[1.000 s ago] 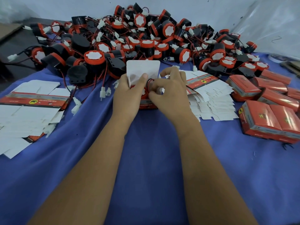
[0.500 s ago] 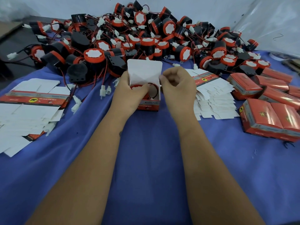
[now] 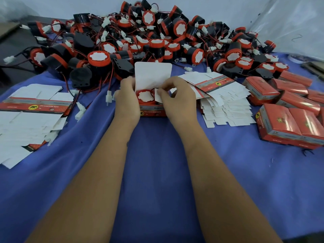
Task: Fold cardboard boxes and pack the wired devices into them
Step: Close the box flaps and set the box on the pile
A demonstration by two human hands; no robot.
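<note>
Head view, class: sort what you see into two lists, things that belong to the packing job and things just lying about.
Belong to the job:
- open box, held by left hand
- device inside it
- side flap, pinched by right hand
- loose devices
- flat cartons
- packed boxes

Just lying about:
- blue cloth
- plastic sheet

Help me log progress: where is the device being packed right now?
In the head view, the device sits inside the open box at table centre, between the left hand and right hand, just before the device pile.
</note>
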